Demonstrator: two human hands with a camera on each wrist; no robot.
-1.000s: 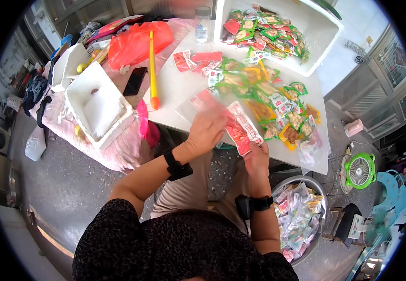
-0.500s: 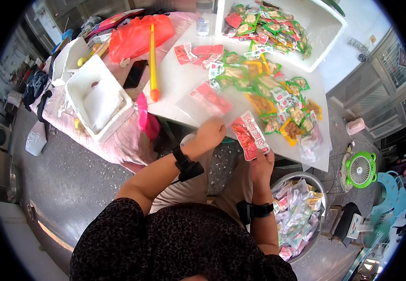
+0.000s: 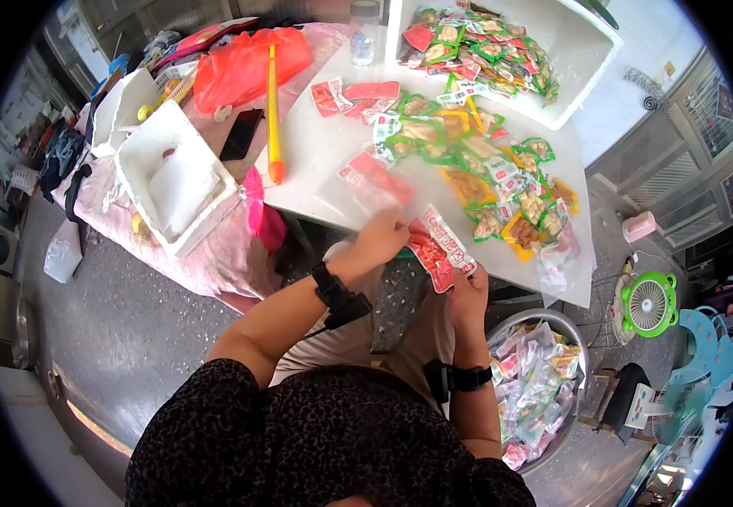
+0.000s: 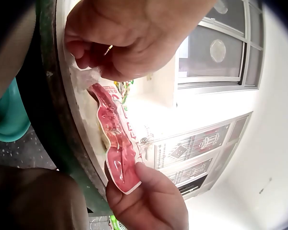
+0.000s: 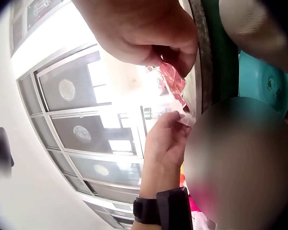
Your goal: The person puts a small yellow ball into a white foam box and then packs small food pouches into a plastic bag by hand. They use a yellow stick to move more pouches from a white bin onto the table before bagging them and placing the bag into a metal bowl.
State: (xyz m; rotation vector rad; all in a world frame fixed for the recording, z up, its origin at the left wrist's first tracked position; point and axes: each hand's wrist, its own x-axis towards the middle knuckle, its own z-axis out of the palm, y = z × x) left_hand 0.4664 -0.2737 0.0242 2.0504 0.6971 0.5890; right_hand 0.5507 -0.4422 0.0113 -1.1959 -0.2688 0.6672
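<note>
A red and white food packet (image 3: 439, 247) is held in front of the body at the table's near edge. My right hand (image 3: 469, 297) pinches its lower end between thumb and fingers. At the upper left end, my left hand (image 3: 382, 237) has curled fingers on clear plastic, seen in the left wrist view as a crumpled film (image 4: 88, 75) beside the packet (image 4: 116, 139). On the table just beyond lies a clear bag with a red packet (image 3: 377, 176) in it. Green and yellow packets (image 3: 478, 160) lie to the right of that bag.
A foam box (image 3: 586, 51) of packets stands at the table's back. A metal basin (image 3: 585, 342) of bagged packets is on the floor at right. Leftward are a yellow stick (image 3: 273, 110), a phone (image 3: 241, 135) and an empty foam box (image 3: 134, 190).
Over the last second my left hand drew back from the bag toward the body, and the clear bag stays on the table. The packet in my right hand swung away, then came back beside my left hand.
</note>
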